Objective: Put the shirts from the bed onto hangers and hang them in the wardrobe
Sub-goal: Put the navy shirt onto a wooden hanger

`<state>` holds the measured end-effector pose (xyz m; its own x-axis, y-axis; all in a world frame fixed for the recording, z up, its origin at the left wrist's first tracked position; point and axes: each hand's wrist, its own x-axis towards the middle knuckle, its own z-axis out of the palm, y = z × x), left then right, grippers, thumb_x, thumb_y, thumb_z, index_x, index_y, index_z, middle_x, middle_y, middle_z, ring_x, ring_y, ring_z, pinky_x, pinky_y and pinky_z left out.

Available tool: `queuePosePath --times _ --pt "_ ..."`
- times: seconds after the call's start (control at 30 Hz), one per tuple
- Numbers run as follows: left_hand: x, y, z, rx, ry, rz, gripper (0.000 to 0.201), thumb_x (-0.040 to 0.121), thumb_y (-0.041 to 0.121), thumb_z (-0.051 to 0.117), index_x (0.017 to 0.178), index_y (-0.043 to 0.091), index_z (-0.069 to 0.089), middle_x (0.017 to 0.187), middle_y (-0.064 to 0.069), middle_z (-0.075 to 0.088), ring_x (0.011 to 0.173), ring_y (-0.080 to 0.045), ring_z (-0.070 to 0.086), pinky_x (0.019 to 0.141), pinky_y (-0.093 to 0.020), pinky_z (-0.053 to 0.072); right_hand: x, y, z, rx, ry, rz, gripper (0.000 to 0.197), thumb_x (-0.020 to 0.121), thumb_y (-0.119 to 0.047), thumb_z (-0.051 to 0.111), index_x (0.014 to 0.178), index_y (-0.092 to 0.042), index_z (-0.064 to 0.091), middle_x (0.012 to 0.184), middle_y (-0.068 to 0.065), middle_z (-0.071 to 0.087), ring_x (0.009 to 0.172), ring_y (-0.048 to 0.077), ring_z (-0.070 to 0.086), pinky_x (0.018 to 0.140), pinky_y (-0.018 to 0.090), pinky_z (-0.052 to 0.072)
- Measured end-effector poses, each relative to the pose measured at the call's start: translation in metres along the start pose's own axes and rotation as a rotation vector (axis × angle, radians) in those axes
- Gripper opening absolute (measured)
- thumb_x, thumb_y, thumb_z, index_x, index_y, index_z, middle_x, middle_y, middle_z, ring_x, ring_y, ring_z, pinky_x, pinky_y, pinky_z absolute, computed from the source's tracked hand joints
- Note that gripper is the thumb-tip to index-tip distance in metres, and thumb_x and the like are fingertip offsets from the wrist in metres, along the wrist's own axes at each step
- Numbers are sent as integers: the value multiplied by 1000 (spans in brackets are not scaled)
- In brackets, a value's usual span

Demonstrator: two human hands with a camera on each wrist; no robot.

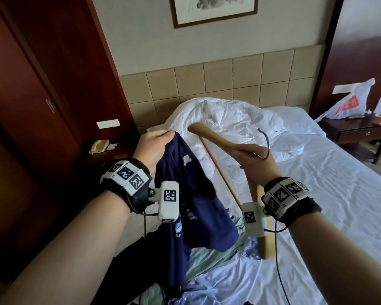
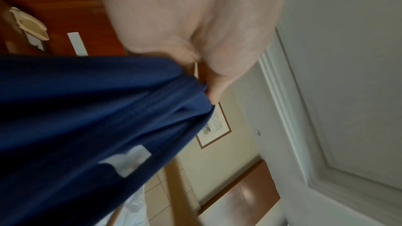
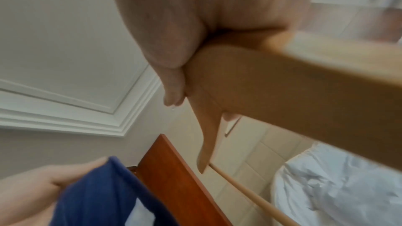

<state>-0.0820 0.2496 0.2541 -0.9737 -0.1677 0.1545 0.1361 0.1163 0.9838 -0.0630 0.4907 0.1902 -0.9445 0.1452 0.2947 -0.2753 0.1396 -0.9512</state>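
A person stands at the near edge of a bed [image 1: 339, 194], where more garments [image 1: 218, 271] lie crumpled on the white sheet. The left hand [image 1: 151, 148] pinches the top edge of a navy shirt [image 1: 191, 194], which hangs down over the near left of the bed. Just right of it, the right hand [image 1: 254, 160] is clamped on the neck of a wooden hanger [image 1: 209, 134], its metal hook [image 1: 264, 144] curling above the knuckles. Farther off, a rumpled white duvet [image 1: 229, 119] sits against the tiled headboard [image 1: 207, 84]; a dark wooden wardrobe [image 1: 42, 84] stands at left.
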Motion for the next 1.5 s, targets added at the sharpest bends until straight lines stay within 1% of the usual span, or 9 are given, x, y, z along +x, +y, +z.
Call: queuePosePath --times 0.1,0.43,0.6,0.67,0.8,0.9,1.03,1.2,1.5 --pt "-1 -4 3 90 -13 -21 7 92 15 65 92 16 72 87 -3 71 91 -21 66 90 -35 52 -5 -26 7 54 7 -197 23 86 -12 69 85 -35 71 85 -3 65 74 10 61 69 39 53" --pt "-7 -10 -16 192 -36 -165 10 94 15 62 90 15 72 97 -14 71 98 -31 67 95 -48 52 -22 -112 38 451 122 -540 22 92 -22 56 111 -14 65 103 11 63 74 22 63 60 29 54" --pt "-6 2 -20 97 -33 -229 15 95 16 59 98 11 72 99 -15 72 96 -30 69 82 -36 56 -18 -125 43 507 182 -572 22 92 -29 55 111 -25 66 111 10 67 104 34 65 88 52 52" --pt "-4 9 -20 16 -35 -235 15 96 14 58 95 10 72 91 -11 74 86 -25 70 76 -32 57 -17 -124 47 507 203 -560 28 91 -30 55 118 -25 62 115 4 67 108 27 64 93 50 51" --pt "2 25 -20 -190 14 -255 24 98 13 53 79 10 68 72 -8 72 62 -19 70 54 -27 56 -18 -109 54 531 157 -439 27 86 -36 63 112 -38 67 113 8 70 105 39 64 89 57 51" --pt "8 33 -23 -278 55 -262 19 99 19 52 87 10 64 78 -8 70 66 -20 70 56 -30 57 -20 -92 55 501 97 -341 26 86 -33 66 111 -38 68 108 4 72 96 36 68 85 53 55" --pt "12 39 -30 -318 84 -236 22 101 22 48 84 16 59 63 -2 67 61 -17 67 60 -31 55 -23 -68 47 462 -12 -194 24 92 -13 63 110 -29 67 90 -6 73 68 20 68 64 30 55" --pt "14 31 -41 -275 125 -278 21 100 27 50 113 15 61 94 -8 69 83 -23 67 67 -37 53 -25 -45 37 420 -92 -84 20 89 -12 64 105 -23 70 82 -6 72 60 15 65 60 25 52" --pt "14 -3 -44 -307 214 -273 20 101 15 46 85 21 55 64 9 67 59 -1 58 45 -12 43 -31 -15 16 343 -147 33 20 88 -6 63 103 -18 71 72 -5 72 62 16 65 63 20 52"
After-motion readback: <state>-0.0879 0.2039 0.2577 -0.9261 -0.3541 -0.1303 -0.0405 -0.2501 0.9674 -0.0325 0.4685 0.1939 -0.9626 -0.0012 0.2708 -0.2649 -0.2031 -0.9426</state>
